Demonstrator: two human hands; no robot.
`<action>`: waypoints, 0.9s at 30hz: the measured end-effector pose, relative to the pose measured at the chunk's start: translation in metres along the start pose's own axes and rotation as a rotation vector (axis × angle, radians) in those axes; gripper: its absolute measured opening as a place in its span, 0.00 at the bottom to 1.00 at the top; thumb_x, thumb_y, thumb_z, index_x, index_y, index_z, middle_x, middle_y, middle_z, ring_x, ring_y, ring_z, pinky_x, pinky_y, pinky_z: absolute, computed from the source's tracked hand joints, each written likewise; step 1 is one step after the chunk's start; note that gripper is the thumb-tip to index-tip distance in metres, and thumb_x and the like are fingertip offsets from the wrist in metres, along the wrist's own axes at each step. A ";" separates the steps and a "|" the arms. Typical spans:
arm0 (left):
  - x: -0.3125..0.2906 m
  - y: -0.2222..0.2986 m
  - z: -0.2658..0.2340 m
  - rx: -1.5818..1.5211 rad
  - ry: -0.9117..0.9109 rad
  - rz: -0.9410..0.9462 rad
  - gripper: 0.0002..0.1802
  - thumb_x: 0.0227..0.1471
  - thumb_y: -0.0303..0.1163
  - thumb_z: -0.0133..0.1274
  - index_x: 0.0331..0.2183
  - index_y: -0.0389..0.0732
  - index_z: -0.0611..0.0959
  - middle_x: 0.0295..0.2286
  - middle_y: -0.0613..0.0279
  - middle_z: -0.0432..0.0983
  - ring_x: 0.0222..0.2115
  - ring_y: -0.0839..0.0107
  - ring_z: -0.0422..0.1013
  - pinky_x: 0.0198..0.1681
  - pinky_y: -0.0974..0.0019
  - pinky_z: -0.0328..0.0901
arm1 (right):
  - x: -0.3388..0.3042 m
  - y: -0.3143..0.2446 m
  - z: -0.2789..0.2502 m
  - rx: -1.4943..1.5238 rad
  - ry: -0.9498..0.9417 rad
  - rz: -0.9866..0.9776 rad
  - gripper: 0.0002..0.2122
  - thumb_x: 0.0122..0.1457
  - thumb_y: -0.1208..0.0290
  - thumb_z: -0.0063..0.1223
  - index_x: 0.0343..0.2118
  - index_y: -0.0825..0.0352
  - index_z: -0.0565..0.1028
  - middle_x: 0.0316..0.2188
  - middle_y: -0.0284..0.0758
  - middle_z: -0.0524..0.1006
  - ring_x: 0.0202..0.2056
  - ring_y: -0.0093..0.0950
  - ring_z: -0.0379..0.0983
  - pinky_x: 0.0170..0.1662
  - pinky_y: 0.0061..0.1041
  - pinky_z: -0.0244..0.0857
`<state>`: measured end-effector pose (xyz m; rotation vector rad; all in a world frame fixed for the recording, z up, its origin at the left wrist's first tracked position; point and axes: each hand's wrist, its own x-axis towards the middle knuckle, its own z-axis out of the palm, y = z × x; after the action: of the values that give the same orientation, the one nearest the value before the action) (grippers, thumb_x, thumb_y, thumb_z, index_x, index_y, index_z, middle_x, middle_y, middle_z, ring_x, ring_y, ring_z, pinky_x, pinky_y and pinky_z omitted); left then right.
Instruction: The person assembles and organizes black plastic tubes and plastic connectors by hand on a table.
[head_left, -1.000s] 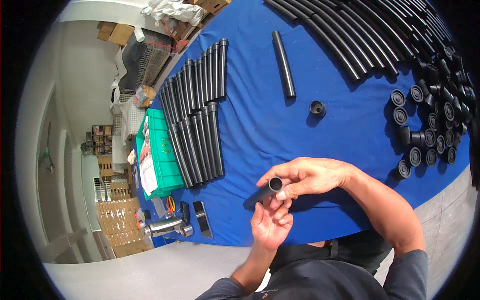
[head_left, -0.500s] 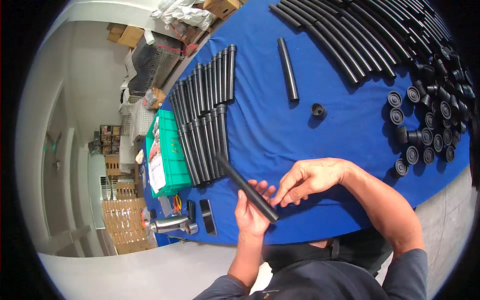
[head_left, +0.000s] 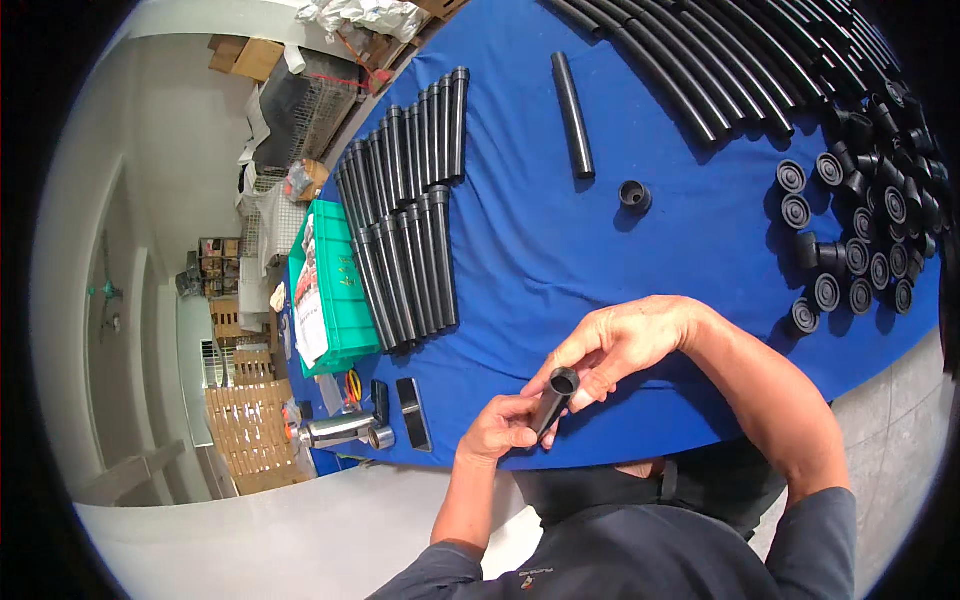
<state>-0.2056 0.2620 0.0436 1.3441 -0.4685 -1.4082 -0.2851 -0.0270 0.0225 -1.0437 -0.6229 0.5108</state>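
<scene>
Near the front edge of the table a short black plastic tube (head_left: 551, 408) is held tilted, its hollow end turned up toward me. My left hand (head_left: 498, 426) is closed around the tube's lower part. At the upper end, the thumb and fingers of my right hand (head_left: 630, 345) grip it from the right; some fingertips are hidden behind the tube. Farther off lie a single loose black tube (head_left: 574, 118) and a black cap (head_left: 634, 196) with its opening showing. To the left, black tubes with collared ends (head_left: 440, 260) lie in two rows.
A blue cloth (head_left: 520, 260) covers the table. Long black tubes (head_left: 680, 80) lie at the far right, with many round black caps (head_left: 857, 256) nearer. On the left stand a green crate (head_left: 345, 290), a phone (head_left: 413, 414), yellow-handled scissors (head_left: 353, 386) and a tape roll (head_left: 381, 437).
The tube in my left hand has swung from lying slanted to pointing its hollow end up at me. My right hand has moved onto its upper end.
</scene>
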 end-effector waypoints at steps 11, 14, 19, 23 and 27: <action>0.003 -0.014 -0.001 -0.348 -0.169 0.058 0.33 0.54 0.44 0.59 0.51 0.27 0.74 0.33 0.49 0.77 0.29 0.60 0.76 0.37 0.57 0.72 | 0.003 -0.003 0.000 -0.038 0.305 -0.008 0.22 0.63 0.63 0.55 0.56 0.69 0.71 0.33 0.30 0.78 0.32 0.19 0.73 0.34 0.21 0.69; 0.034 -0.009 0.020 -0.581 -0.060 0.241 0.33 0.56 0.43 0.56 0.54 0.27 0.71 0.30 0.54 0.74 0.26 0.62 0.73 0.34 0.55 0.70 | 0.007 0.005 0.000 -0.071 0.661 -0.061 0.20 0.63 0.63 0.53 0.54 0.70 0.72 0.37 0.37 0.79 0.34 0.22 0.75 0.34 0.24 0.71; 0.106 0.010 0.011 -0.859 -0.104 0.341 0.29 0.66 0.47 0.41 0.62 0.44 0.62 0.34 0.59 0.74 0.31 0.64 0.74 0.41 0.55 0.72 | -0.015 -0.012 -0.022 -1.435 1.525 -0.267 0.19 0.51 0.74 0.61 0.47 0.70 0.73 0.42 0.43 0.74 0.45 0.44 0.70 0.48 0.39 0.62; 0.137 0.019 0.002 -0.881 -0.095 0.502 0.27 0.62 0.37 0.51 0.60 0.46 0.65 0.43 0.57 0.77 0.45 0.60 0.75 0.51 0.52 0.72 | -0.021 -0.009 -0.031 -1.653 1.689 0.093 0.21 0.48 0.70 0.64 0.46 0.71 0.73 0.49 0.44 0.70 0.51 0.43 0.66 0.54 0.40 0.58; 0.148 0.032 0.000 -1.316 -0.229 0.592 0.20 0.58 0.31 0.54 0.52 0.40 0.75 0.48 0.56 0.75 0.52 0.60 0.71 0.53 0.51 0.72 | -0.033 -0.001 -0.036 -1.630 1.472 0.351 0.22 0.47 0.70 0.65 0.45 0.71 0.72 0.48 0.44 0.71 0.52 0.42 0.66 0.56 0.41 0.58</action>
<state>-0.1600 0.1231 0.0027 -0.0380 -0.0005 -0.9853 -0.2839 -0.0721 0.0023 -2.6028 0.7203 -0.7417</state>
